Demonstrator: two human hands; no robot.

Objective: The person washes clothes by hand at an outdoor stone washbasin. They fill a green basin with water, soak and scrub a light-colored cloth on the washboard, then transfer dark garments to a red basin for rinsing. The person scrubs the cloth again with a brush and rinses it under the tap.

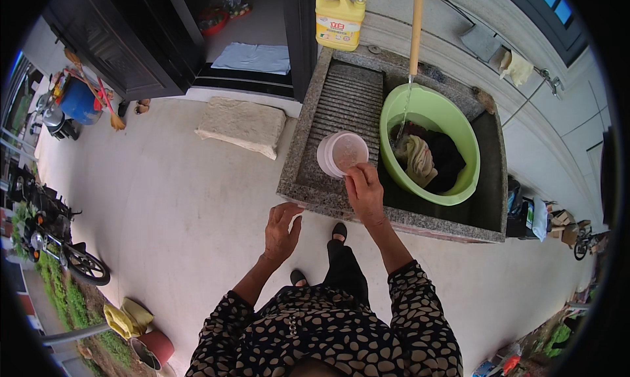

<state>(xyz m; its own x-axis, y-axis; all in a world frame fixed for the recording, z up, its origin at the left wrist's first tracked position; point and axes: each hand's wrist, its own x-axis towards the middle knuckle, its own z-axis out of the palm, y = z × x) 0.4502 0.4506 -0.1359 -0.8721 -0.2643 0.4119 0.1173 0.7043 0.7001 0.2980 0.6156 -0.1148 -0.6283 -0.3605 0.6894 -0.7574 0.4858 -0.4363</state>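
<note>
A small pale pink plastic tub (pixel 325 157) stands on the ribbed washboard part of a stone sink (pixel 315 196). My right hand (pixel 366 194) is closed at the tub's near right rim, its fingertips partly hidden. The tub's inside looks pinkish and grainy; I cannot make out what it holds. My left hand (pixel 282 232) hangs just off the sink's front left corner, fingers apart and bent, with nothing in it. To the right, a big light green basin (pixel 474 170) sits in the sink. Wet clothes, beige (pixel 419 160) and black (pixel 447 162), lie in it, and water runs in from above.
A yellow jug (pixel 339 22) stands behind the washboard. A wooden-coloured pipe (pixel 416 29) reaches down over the basin. Left of the sink lies a beige padded block (pixel 241 122) before an open dark door (pixel 125 36). A motorcycle (pixel 59 246) stands far left.
</note>
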